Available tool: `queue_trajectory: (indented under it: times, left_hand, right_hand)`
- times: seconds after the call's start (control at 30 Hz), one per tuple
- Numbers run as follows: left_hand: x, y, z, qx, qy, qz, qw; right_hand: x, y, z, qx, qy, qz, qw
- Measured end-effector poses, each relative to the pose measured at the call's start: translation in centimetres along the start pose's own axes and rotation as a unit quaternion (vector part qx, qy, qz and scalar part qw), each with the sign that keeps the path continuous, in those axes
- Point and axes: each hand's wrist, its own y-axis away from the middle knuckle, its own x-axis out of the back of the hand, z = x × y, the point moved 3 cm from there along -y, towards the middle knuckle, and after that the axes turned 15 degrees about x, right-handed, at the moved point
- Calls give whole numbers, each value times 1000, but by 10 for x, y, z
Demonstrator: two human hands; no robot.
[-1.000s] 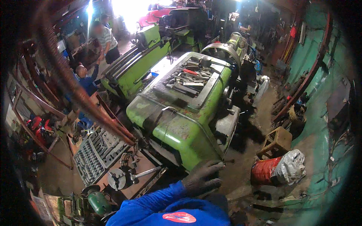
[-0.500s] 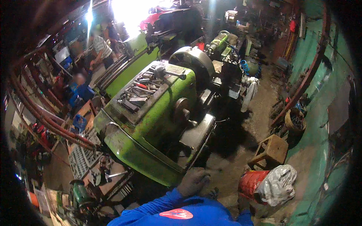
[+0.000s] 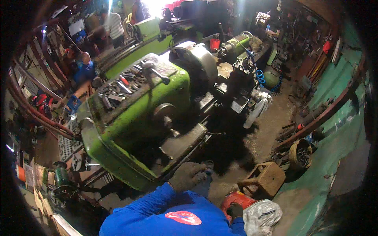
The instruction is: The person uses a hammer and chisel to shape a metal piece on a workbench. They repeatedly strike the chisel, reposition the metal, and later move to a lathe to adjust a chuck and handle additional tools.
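Left grip (image 3: 188,176) hangs near the green machine (image 3: 132,122), right grip (image 3: 236,211) by the red bucket (image 3: 242,199); cannot tell if either pinches anything.

Free passage: floor (image 3: 260,146) ahead of the worker's left hand (image 3: 186,176); green lathe (image 3: 134,128) and brown stool (image 3: 273,181) obstruct either side.

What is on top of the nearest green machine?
The machine bears loose metal pieces, one red item and a lever; anything beneath the pile is covered.

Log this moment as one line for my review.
left hand: by lathe, grip unclear | right hand: in front of bucket, contact unclear | tools: atop lathe
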Motion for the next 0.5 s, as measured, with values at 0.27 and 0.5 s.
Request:
queue_trajectory:
  times: [0.27,0.5]
  left_hand:
    - [-90,-238,82,-194,5,-90,977]
    - [-114,-396,171,-304,0,-112,946]
  right_hand:
    - [110,9,89,-210,-19,-278,937]
    - [149,-49,226,-299,-3,-171,939]
